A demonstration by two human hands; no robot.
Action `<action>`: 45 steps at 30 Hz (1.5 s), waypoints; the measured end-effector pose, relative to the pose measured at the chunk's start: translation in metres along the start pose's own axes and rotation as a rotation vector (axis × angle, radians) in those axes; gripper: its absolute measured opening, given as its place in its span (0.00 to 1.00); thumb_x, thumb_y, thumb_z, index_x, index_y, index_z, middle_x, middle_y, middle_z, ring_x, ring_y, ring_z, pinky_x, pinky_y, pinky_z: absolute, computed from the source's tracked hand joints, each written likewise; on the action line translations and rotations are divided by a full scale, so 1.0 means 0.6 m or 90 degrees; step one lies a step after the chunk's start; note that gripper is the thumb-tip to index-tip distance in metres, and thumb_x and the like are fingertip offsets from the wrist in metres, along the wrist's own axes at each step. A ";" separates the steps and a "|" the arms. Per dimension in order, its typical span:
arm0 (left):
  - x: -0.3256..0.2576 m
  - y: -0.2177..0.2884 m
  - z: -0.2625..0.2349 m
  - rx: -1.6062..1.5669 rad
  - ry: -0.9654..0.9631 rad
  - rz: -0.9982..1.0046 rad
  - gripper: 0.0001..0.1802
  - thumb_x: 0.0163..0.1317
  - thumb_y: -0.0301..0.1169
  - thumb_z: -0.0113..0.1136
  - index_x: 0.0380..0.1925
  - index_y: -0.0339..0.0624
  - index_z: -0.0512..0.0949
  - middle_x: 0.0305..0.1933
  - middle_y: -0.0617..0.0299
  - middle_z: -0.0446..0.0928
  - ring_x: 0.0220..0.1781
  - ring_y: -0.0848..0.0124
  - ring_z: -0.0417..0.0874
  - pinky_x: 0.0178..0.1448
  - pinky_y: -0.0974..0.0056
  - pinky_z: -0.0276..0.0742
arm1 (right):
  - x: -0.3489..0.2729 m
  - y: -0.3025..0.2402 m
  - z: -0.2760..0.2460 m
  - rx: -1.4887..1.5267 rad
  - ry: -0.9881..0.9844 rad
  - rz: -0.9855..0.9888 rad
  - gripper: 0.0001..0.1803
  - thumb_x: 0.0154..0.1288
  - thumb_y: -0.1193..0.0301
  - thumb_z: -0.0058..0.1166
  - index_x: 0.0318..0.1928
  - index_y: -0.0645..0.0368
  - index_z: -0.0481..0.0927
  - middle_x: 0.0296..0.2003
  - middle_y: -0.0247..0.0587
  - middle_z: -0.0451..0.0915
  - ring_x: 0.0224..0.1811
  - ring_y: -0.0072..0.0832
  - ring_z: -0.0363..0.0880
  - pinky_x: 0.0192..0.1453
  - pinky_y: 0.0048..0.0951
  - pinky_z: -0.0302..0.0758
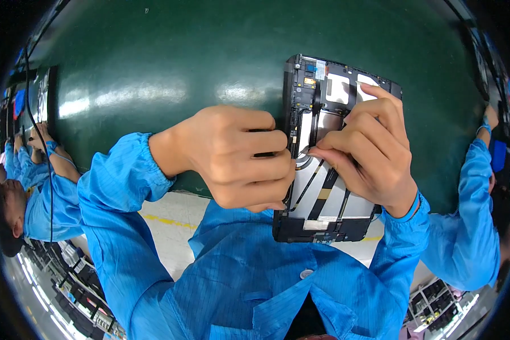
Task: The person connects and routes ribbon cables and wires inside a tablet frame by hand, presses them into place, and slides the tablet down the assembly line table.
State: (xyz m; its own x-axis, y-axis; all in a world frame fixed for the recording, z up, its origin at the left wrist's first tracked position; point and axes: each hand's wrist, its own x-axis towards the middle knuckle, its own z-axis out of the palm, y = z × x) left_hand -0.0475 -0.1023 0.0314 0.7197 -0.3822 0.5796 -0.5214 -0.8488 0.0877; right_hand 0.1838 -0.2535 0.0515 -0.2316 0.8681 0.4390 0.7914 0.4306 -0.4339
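Note:
An opened tablet (292, 228) with a black frame, silver inner plates and black ribbon cables is tilted slightly in front of me, over the near edge of the green table. My left hand (232, 156) is closed at the tablet's left edge, its fingers curled against the frame and the fingertips mostly hidden. Lying over the tablet's right side, my right hand (374, 144) pinches with thumb and forefinger at a thin black cable (305, 164) near the middle. The exact grip there is partly covered by the fingers. Small circuit parts and white patches show along the tablet's far end.
The glossy green tabletop (164, 73) spreads beyond my hands. Co-workers in blue sleeves sit at both sides, one arm (62, 161) at left and another sleeve (470, 198) at right. A black cord (31, 113) hangs at the left. Pale floor with a yellow line shows below.

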 end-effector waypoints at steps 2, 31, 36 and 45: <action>-0.002 -0.001 0.000 -0.016 0.002 0.019 0.25 0.74 0.50 0.66 0.37 0.34 0.88 0.34 0.56 0.83 0.31 0.63 0.85 0.41 0.57 0.91 | 0.001 0.001 0.000 0.001 0.003 0.001 0.14 0.46 0.68 0.86 0.34 0.55 0.94 0.30 0.34 0.81 0.44 0.36 0.81 0.72 0.60 0.78; 0.013 -0.029 0.011 0.018 0.056 0.034 0.20 0.72 0.43 0.68 0.33 0.35 0.85 0.31 0.58 0.80 0.31 0.62 0.84 0.39 0.59 0.86 | 0.045 0.042 0.011 0.054 0.065 -0.114 0.13 0.44 0.76 0.79 0.34 0.56 0.91 0.35 0.37 0.80 0.45 0.41 0.81 0.63 0.56 0.82; 0.018 -0.039 0.007 0.040 0.064 0.016 0.19 0.68 0.44 0.70 0.30 0.37 0.83 0.29 0.62 0.77 0.29 0.65 0.80 0.33 0.62 0.78 | 0.042 0.049 0.016 0.097 0.077 -0.093 0.15 0.43 0.76 0.79 0.34 0.57 0.89 0.37 0.39 0.81 0.47 0.43 0.80 0.52 0.44 0.77; 0.007 -0.067 -0.006 0.046 0.023 -0.001 0.29 0.64 0.58 0.73 0.32 0.40 0.84 0.32 0.62 0.78 0.32 0.65 0.80 0.33 0.63 0.75 | 0.045 0.051 0.021 0.120 0.092 -0.054 0.14 0.48 0.79 0.79 0.36 0.56 0.90 0.36 0.37 0.84 0.46 0.39 0.81 0.50 0.40 0.76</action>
State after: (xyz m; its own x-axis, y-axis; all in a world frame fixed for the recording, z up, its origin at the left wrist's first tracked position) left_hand -0.0252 -0.0685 0.0329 0.7028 -0.3691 0.6082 -0.4852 -0.8739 0.0303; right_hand 0.1945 -0.2138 0.0404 -0.1990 0.7888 0.5816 0.6501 0.5503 -0.5239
